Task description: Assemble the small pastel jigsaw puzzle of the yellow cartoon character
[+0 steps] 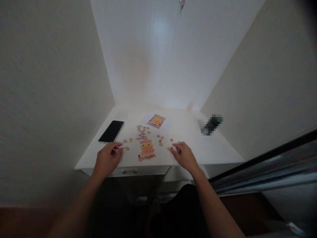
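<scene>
A partly joined jigsaw puzzle (147,150) with a yellow character on it lies near the front edge of the white desk, between my hands. My left hand (107,158) rests at the desk's front left, its fingers curled and a gap between thumb and forefinger. Just beyond its fingertips are a few loose pieces (126,148). On the other side, my right hand (183,155) has thumb and forefinger close around a small puzzle piece (168,148) at the desk surface. Another loose piece (171,140) lies just beyond those fingertips.
Several loose pieces (143,129) are scattered behind the joined part, others (160,137) to its right. A picture card (156,121) lies at the back. A black phone (111,131) is at left, a pixelated dark object (212,125) at right. Walls enclose the desk (193,132).
</scene>
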Action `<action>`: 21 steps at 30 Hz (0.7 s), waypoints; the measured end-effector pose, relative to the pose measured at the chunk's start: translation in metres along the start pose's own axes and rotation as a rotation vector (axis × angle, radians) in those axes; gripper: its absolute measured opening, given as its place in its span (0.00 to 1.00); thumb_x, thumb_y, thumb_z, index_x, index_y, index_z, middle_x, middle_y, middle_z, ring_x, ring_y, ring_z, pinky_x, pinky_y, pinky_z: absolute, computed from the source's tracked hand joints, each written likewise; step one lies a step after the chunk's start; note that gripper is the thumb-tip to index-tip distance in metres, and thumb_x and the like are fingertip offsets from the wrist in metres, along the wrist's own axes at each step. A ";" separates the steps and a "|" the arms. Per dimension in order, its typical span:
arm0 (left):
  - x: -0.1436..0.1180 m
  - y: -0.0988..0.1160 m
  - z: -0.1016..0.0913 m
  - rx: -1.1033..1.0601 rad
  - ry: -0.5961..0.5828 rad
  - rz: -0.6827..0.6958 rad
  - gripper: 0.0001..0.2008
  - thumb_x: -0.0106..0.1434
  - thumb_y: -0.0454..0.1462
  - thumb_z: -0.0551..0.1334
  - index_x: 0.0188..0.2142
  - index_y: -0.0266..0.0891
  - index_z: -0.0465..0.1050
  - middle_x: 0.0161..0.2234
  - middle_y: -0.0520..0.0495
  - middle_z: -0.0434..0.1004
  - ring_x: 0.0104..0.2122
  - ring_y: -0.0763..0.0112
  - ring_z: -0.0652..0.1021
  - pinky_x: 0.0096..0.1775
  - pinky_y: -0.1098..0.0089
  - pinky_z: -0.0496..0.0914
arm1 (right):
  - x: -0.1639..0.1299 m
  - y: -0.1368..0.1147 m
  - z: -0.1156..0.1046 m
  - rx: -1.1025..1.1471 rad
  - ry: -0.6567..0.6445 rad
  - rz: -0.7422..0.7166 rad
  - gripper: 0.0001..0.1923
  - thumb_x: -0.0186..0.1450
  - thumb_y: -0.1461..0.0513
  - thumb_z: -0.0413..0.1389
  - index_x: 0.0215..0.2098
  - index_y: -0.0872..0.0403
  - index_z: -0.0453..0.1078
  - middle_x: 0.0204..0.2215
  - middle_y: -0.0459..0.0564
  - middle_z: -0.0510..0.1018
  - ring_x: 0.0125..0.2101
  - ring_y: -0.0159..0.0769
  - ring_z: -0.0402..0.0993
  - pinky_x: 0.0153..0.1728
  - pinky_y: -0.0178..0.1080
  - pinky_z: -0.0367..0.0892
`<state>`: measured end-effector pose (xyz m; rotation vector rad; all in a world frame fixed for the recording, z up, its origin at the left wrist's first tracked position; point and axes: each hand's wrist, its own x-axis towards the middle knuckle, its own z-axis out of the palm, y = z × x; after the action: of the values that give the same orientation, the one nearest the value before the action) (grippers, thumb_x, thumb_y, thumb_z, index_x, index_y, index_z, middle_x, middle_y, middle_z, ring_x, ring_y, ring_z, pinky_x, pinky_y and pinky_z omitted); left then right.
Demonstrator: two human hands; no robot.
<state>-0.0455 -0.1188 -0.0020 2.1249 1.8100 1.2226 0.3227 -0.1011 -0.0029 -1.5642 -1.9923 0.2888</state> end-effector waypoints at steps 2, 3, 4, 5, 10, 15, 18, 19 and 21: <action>0.000 0.001 0.003 -0.001 0.038 0.005 0.11 0.64 0.42 0.60 0.41 0.38 0.74 0.35 0.48 0.75 0.30 0.70 0.76 0.34 0.70 0.70 | 0.009 0.005 0.001 0.011 -0.072 -0.024 0.12 0.66 0.58 0.55 0.44 0.54 0.76 0.39 0.53 0.74 0.37 0.38 0.72 0.42 0.41 0.67; 0.000 0.003 0.004 0.005 0.057 0.012 0.11 0.64 0.42 0.60 0.41 0.38 0.74 0.36 0.48 0.75 0.30 0.70 0.76 0.34 0.70 0.70 | 0.012 0.007 0.001 0.023 -0.097 -0.032 0.10 0.66 0.59 0.55 0.42 0.53 0.75 0.40 0.52 0.73 0.38 0.38 0.72 0.42 0.40 0.67; 0.000 0.004 0.005 0.013 0.069 0.022 0.10 0.64 0.41 0.60 0.41 0.38 0.74 0.36 0.47 0.75 0.30 0.70 0.75 0.35 0.70 0.70 | 0.015 0.009 0.001 0.035 -0.115 -0.039 0.09 0.65 0.60 0.56 0.41 0.53 0.75 0.40 0.52 0.73 0.39 0.38 0.72 0.43 0.40 0.67; 0.000 0.005 0.007 0.021 0.072 0.034 0.10 0.63 0.41 0.60 0.41 0.38 0.74 0.36 0.47 0.75 0.31 0.70 0.75 0.35 0.70 0.70 | 0.017 0.011 0.001 0.048 -0.129 -0.044 0.08 0.65 0.61 0.56 0.40 0.53 0.74 0.41 0.52 0.73 0.40 0.38 0.72 0.43 0.40 0.67; -0.001 0.009 0.009 0.034 0.045 0.123 0.09 0.63 0.37 0.61 0.43 0.38 0.73 0.38 0.46 0.75 0.35 0.68 0.76 0.39 0.68 0.70 | 0.021 0.011 0.001 0.133 -0.158 -0.087 0.06 0.65 0.66 0.53 0.39 0.54 0.71 0.41 0.52 0.74 0.38 0.37 0.72 0.43 0.40 0.67; -0.003 0.014 0.008 0.016 0.096 0.154 0.09 0.62 0.35 0.62 0.42 0.37 0.73 0.39 0.44 0.76 0.35 0.67 0.76 0.39 0.68 0.70 | 0.027 0.013 0.005 0.182 -0.118 -0.063 0.14 0.62 0.67 0.55 0.46 0.57 0.71 0.36 0.52 0.77 0.36 0.38 0.72 0.42 0.41 0.67; -0.007 0.021 0.003 -0.030 0.156 0.124 0.07 0.63 0.35 0.62 0.40 0.37 0.74 0.37 0.45 0.76 0.33 0.69 0.75 0.39 0.68 0.70 | 0.033 0.013 0.002 0.197 -0.127 -0.047 0.11 0.60 0.67 0.56 0.41 0.56 0.74 0.34 0.52 0.77 0.34 0.37 0.73 0.40 0.41 0.67; -0.009 0.024 0.001 -0.054 0.163 0.103 0.06 0.63 0.35 0.62 0.40 0.37 0.74 0.37 0.46 0.76 0.33 0.69 0.75 0.39 0.68 0.70 | 0.034 0.010 0.001 0.209 -0.120 -0.034 0.10 0.60 0.67 0.56 0.39 0.55 0.75 0.33 0.52 0.78 0.33 0.37 0.73 0.40 0.41 0.67; -0.013 0.030 -0.001 -0.129 0.159 0.048 0.06 0.63 0.35 0.62 0.40 0.38 0.75 0.36 0.46 0.76 0.33 0.69 0.76 0.39 0.68 0.71 | 0.035 -0.002 0.000 0.286 -0.073 0.037 0.08 0.59 0.65 0.58 0.36 0.55 0.76 0.33 0.52 0.79 0.32 0.38 0.74 0.39 0.42 0.68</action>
<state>-0.0218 -0.1394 0.0083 2.0662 1.6944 1.5153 0.3157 -0.0684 0.0091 -1.4258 -1.8804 0.6249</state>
